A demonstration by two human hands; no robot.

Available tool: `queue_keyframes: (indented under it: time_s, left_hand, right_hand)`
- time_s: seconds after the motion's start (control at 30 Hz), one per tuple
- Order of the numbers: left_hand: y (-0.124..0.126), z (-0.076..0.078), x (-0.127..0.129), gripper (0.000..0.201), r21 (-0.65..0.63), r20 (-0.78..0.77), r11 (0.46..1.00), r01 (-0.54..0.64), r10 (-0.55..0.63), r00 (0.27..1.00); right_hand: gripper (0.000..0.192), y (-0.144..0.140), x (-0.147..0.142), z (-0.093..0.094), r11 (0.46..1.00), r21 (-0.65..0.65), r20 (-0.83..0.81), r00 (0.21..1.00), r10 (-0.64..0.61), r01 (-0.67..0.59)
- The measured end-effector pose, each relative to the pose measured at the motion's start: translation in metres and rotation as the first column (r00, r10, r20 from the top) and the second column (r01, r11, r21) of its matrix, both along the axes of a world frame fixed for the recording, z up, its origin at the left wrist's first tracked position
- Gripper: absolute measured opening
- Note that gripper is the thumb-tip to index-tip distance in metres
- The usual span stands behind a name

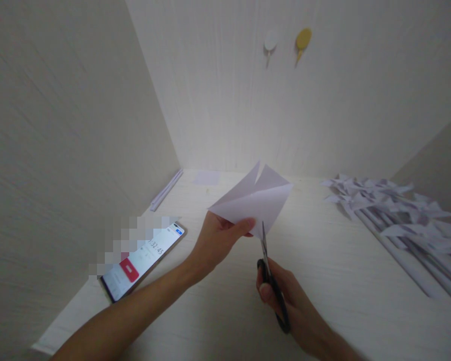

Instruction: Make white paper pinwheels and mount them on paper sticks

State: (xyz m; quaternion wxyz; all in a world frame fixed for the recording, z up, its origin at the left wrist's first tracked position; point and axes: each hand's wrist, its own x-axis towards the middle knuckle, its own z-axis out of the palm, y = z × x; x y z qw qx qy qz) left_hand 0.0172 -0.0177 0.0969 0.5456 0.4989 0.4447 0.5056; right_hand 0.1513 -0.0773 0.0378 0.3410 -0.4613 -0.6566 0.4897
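Paper [272,200] is being pinched by the left hand [216,238]; the right hand [287,291] is gripping scissors [265,254] at the paper's near edge.

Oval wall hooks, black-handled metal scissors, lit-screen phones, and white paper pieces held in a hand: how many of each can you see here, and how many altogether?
Oval wall hooks, white and yellow: 2
Black-handled metal scissors, in the right hand: 1
Lit-screen phone: 1
White paper piece, in the left hand: 1
Total: 5
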Motion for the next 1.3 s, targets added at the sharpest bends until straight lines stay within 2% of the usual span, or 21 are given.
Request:
queue_keyframes:
  time_s: [0.4,1.3]
  left_hand:
    - [-0.0002,-0.0001,-0.0004,0.018,0.013,-0.006,1.000,-0.010,0.010,1.000]
    - [0.0014,-0.0021,-0.0013,0.020,0.027,0.014,1.000,0.004,-0.004,1.000]
  right_hand:
    - [0.039,0.0004,0.0011,-0.0016,1.000,0.005,-0.008,1.000,0.023,-0.022]
    - [0.029,-0.0012,0.0025,-0.0045,1.000,-0.019,0.015,1.000,-0.024,0.024]
